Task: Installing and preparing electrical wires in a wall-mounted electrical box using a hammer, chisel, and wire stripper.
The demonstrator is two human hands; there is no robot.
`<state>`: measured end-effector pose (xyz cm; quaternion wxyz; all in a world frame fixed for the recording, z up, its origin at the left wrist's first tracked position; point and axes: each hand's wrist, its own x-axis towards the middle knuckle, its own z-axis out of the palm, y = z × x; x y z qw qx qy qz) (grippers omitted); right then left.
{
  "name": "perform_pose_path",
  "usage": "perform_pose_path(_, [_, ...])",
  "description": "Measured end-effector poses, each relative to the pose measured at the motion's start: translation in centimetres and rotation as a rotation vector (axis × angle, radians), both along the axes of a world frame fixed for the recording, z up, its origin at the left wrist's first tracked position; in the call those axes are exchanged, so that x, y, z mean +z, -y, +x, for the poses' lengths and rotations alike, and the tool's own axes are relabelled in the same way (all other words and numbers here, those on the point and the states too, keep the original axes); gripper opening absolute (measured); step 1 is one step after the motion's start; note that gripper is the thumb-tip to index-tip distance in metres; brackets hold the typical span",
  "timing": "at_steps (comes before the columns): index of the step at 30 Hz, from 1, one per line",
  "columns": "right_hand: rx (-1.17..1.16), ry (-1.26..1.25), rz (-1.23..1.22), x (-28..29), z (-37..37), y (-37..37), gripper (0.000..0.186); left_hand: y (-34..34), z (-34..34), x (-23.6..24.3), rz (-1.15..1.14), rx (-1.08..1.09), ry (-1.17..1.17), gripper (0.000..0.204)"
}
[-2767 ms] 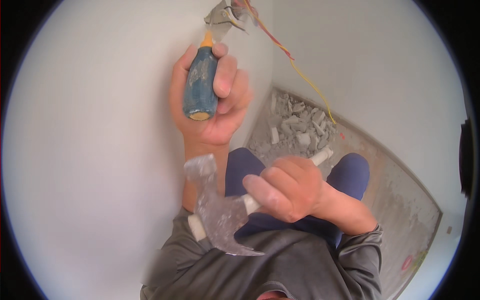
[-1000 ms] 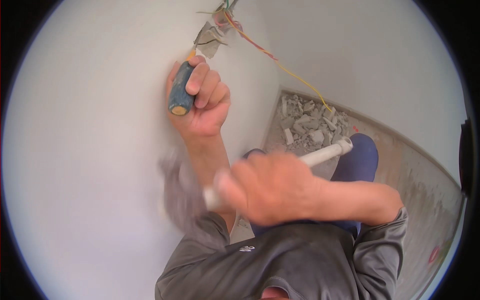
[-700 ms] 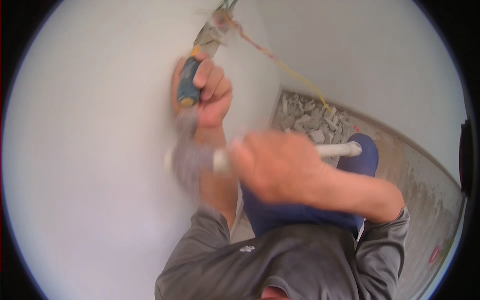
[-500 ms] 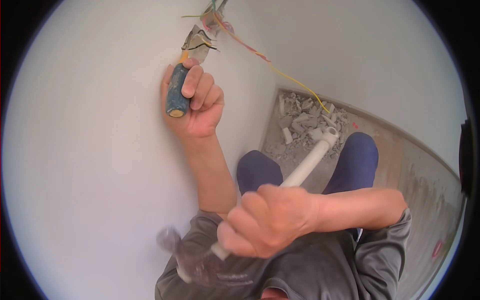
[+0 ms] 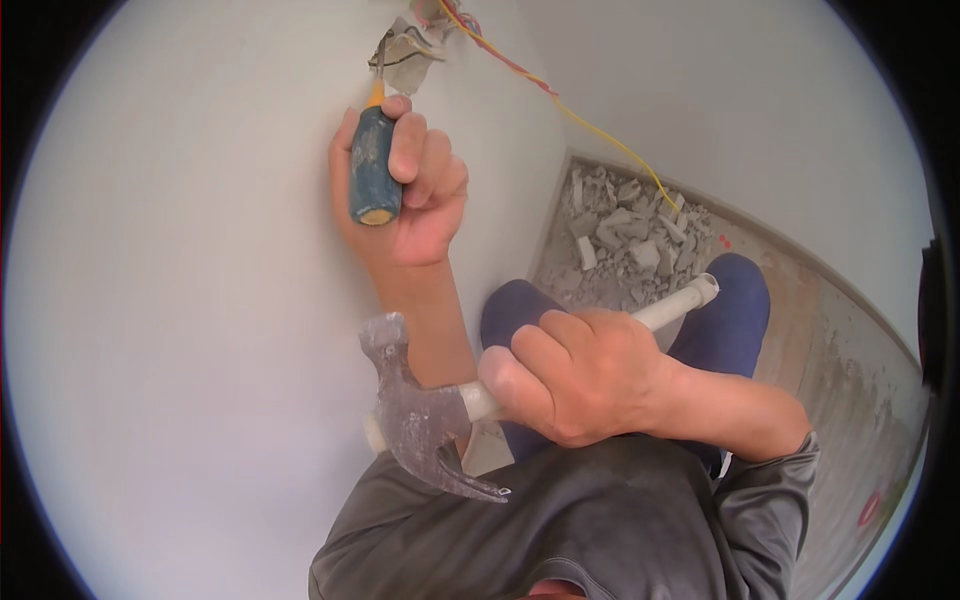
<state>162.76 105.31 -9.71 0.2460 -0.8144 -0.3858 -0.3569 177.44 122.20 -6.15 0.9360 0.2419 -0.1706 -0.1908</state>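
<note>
My left hand [image 5: 420, 190] is wrapped round a worn blue-handled tool [image 5: 372, 165] with a yellow collar, held up along the white wall. Its metal end reaches into a rough cut-out [image 5: 408, 58] where short dark wires stick out. Below and to the right, my right hand [image 5: 575, 375] grips the pale pipe-like handle of a claw hammer [image 5: 410, 410]. The hammer head hangs a short way below the blue handle, over my left forearm and shirt, with a gap between the two tools.
Red and yellow wires [image 5: 610, 140] hang from a second opening higher on the wall. Broken grey rubble [image 5: 625, 235] is piled on the dusty floor [image 5: 800, 350] in the corner, beyond my knees. A second white wall [image 5: 730, 120] rises at the right.
Since half a second ago the hammer has swung upward from low by my shirt. Earlier frames show it blurred nearer the blue handle and lower again. My left hand keeps its grip.
</note>
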Motion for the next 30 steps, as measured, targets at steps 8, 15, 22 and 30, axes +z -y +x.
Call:
perform_pose_path(8, [0.064,0.063,0.089,1.1,0.0,-0.8,0.022,-0.7,0.4,0.3,-0.088,-0.094,-0.03,0.035])
perform_pose_path(15, [-0.076,0.023,0.057,0.1,3.4,-0.2,0.016,-0.6,1.1,-0.3,-0.076,-0.09,-0.031,0.035])
perform_pose_path(22, [-0.007,0.092,0.027,0.1,0.4,-0.2,0.023,-0.7,0.3,-0.8,-0.064,-0.077,-0.022,0.036])
perform_pose_path(30, [-0.028,-0.071,0.058,-1.4,0.9,-0.7,0.022,-0.9,-0.5,-1.1,-0.068,-0.05,-0.002,0.038])
